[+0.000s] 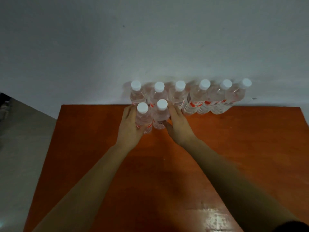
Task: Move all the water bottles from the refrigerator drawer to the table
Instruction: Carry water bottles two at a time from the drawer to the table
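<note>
Several clear water bottles with white caps and red labels stand in a row [199,97] along the far edge of the orange-brown table [234,148], against the wall. Two more bottles stand upright just in front of the row's left end. My left hand [129,126] is wrapped around the front left bottle [143,117]. My right hand [178,125] grips the front right bottle [160,114] from its right side. Both bottles appear to rest on the tabletop. The refrigerator drawer is out of sight.
A pale wall [150,47] rises directly behind the table. Grey floor [21,139] lies to the left of the table's left edge. A dark object [4,104] shows at the far left edge of the view.
</note>
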